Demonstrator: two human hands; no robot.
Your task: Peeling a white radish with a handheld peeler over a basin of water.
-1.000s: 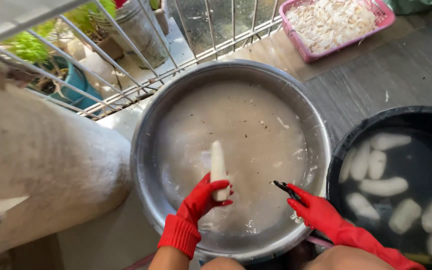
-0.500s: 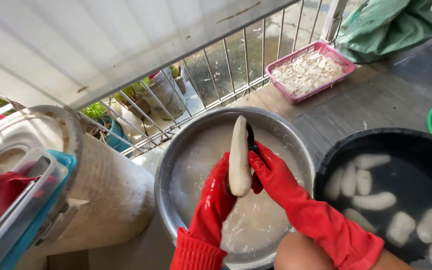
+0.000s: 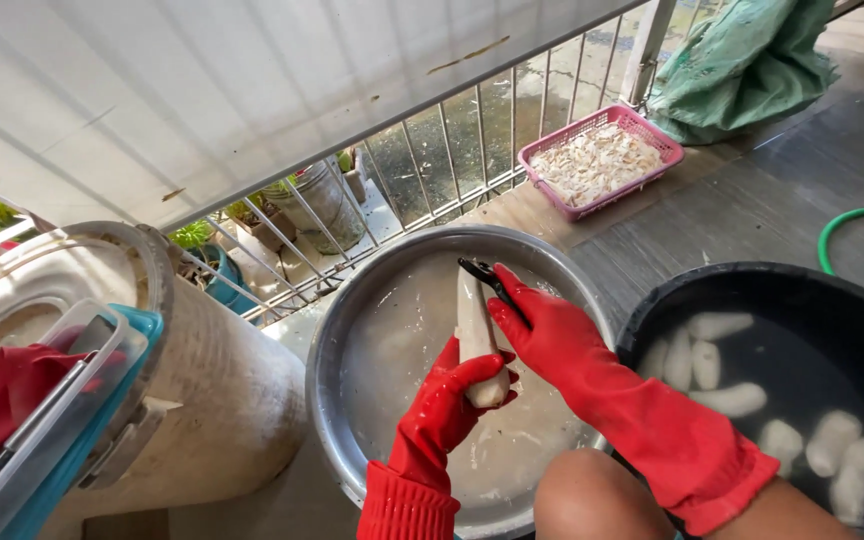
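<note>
Wooden balcony floor (image 3: pixel 752 215) by railing: left hand (image 3: pixel 449 390) grasps a pale peeled root (image 3: pixel 477 340) over the metal basin (image 3: pixel 352 330); right hand (image 3: pixel 552 335) grips a dark peeler (image 3: pixel 482 275) against it. Pink rectangular basket (image 3: pixel 600 160) behind.

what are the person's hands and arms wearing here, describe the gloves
Both the left hand and the right hand wear glossy red rubber gloves that reach well up the forearm. The left glove's cuff is ribbed; the right one flares wide. Beyond the cuffs the arms are bare, with no sleeves.
</note>
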